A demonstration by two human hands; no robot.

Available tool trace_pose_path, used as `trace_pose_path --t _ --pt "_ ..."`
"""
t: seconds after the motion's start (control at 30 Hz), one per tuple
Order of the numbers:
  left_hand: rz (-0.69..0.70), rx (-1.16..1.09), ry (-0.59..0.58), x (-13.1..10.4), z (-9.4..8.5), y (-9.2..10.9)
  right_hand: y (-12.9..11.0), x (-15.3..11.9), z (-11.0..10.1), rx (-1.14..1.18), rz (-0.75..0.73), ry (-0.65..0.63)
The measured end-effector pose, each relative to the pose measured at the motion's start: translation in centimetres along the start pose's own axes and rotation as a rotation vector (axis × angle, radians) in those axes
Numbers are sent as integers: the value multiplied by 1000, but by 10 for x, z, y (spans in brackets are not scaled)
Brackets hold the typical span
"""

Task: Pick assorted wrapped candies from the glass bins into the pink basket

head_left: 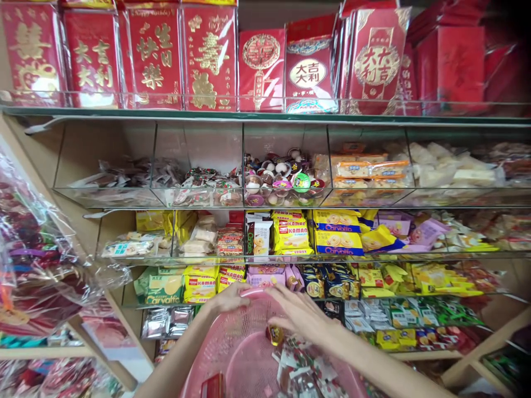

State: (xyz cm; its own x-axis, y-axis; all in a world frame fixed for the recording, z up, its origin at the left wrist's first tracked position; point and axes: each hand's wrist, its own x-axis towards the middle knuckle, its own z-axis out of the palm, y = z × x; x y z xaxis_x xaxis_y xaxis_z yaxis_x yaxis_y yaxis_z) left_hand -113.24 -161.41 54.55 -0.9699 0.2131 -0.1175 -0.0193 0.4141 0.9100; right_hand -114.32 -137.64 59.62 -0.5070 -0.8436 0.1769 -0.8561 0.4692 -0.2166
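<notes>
A pink plastic basket (226, 337) with mesh sides is in front of me at the bottom. My left hand (233, 298) is closed on its far rim, left of the middle. My right hand (299, 314) lies over the same rim to the right, fingers across the edge and thumb inside. Just below that thumb is a gold-wrapped piece (274, 335); whether the thumb touches it I cannot tell. Small clear-wrapped sweets (305, 365) are heaped at the basket's right, and a red packet (213, 386) lies at lower left.
Glass-fronted shelves hold snacks ahead: yellow Kaman packs (290, 232), Carvalto packs (338, 235), round candy cups (284, 179) and orange-edged packs (365, 168). Red envelopes (209, 58) stand along the top. Plastic-wrapped goods (33, 276) bulge at the left beside a wooden shelf side.
</notes>
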Motion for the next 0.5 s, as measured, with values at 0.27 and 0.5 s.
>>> trace_pose_path --t 0.27,0.5 --pt "36 20 -8 2 1 -4 -9 22 -170 -246 135 686" --pt "15 21 -7 -1 -1 -4 -10 73 -240 -509 517 647"
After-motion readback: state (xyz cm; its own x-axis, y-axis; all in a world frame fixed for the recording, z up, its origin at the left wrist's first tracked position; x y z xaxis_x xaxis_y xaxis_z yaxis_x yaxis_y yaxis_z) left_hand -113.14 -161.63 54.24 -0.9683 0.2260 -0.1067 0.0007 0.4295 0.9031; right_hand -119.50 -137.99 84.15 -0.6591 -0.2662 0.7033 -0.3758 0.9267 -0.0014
